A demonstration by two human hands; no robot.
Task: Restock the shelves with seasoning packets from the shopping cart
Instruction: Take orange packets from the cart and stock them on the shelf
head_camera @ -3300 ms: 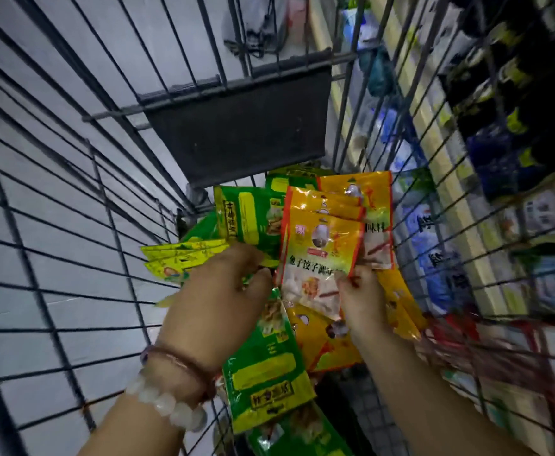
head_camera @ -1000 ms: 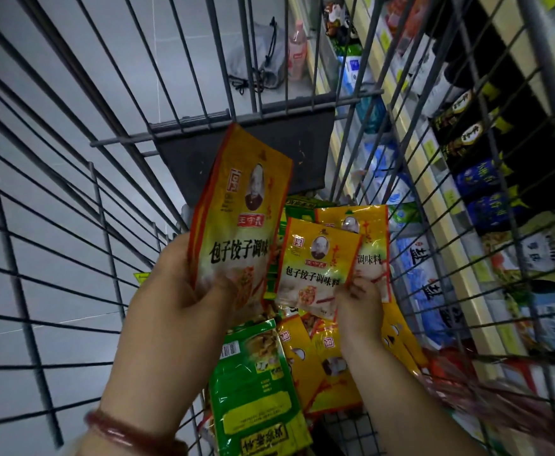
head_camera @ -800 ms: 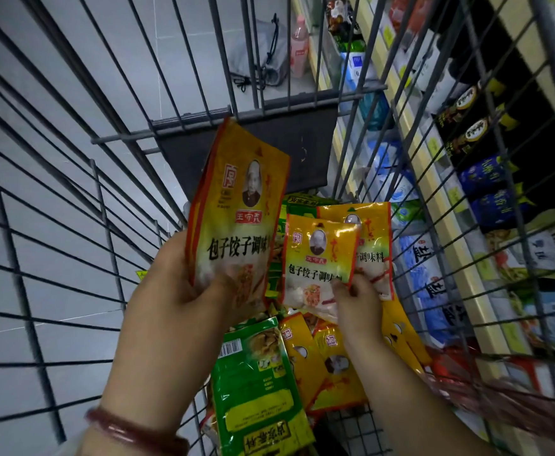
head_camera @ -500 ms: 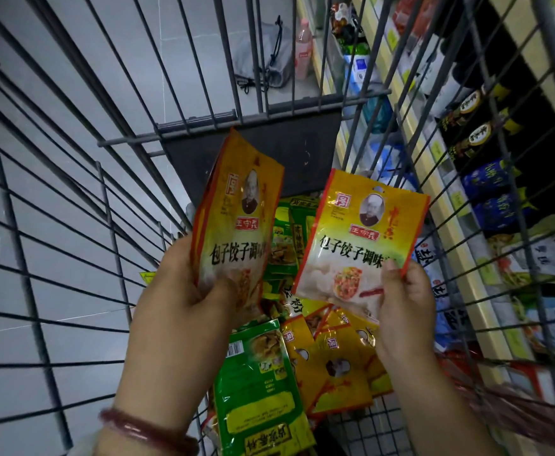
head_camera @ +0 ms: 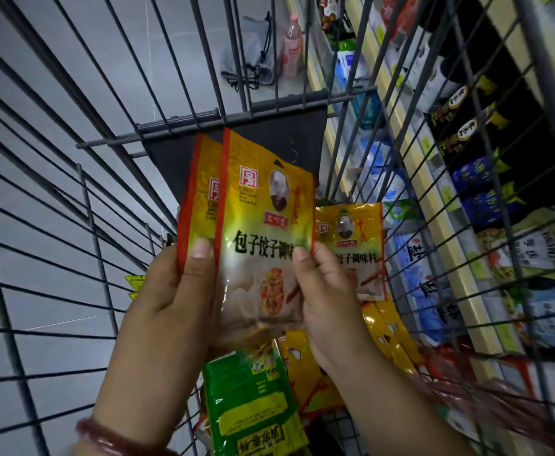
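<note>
Yellow seasoning packets, two overlapped with red edges, are held upright at the centre, above a wire shopping cart. The rear packet is gripped by the left hand at 8 o'clock, thumb pressed on its front. The front packet is pinched by the right hand at 4 o'clock. More yellow and green packets are piled in the cart at 6 o'clock. Stocked shelves are seen through the bars at 3 o'clock.
</note>
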